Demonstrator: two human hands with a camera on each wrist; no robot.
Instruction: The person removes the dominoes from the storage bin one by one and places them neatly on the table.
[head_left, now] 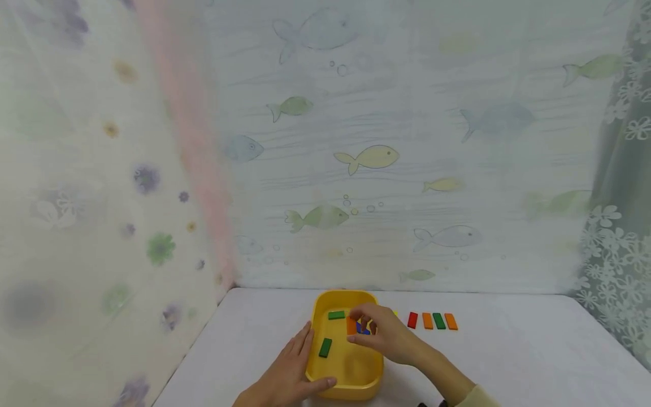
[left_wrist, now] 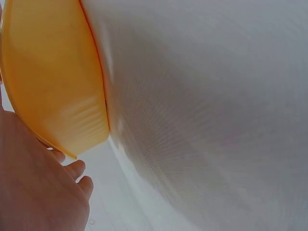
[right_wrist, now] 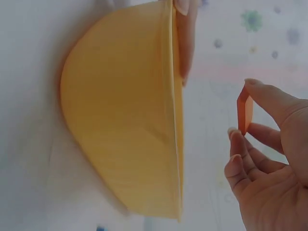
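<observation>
A yellow plastic tub (head_left: 344, 390) stands on the white table, with a green block (head_left: 336, 315) near its far end and another green block (head_left: 325, 347) by its left wall. My left hand (head_left: 285, 367) lies along the tub's left side, fingers straight against it and thumb over the near rim. Above the tub, my right hand (head_left: 386, 333) pinches an orange block (right_wrist: 246, 113) between thumb and fingertips, upright in the right wrist view. Something blue (head_left: 363, 328) shows behind those fingers, partly hidden.
Right of the tub, a red block (head_left: 412, 320), an orange block (head_left: 428, 321), a green block (head_left: 439, 321) and another orange block (head_left: 451, 321) lie in a row. A bit of yellow (head_left: 395, 312) peeks out behind my right hand. Patterned curtains (head_left: 376, 243) hang behind the table.
</observation>
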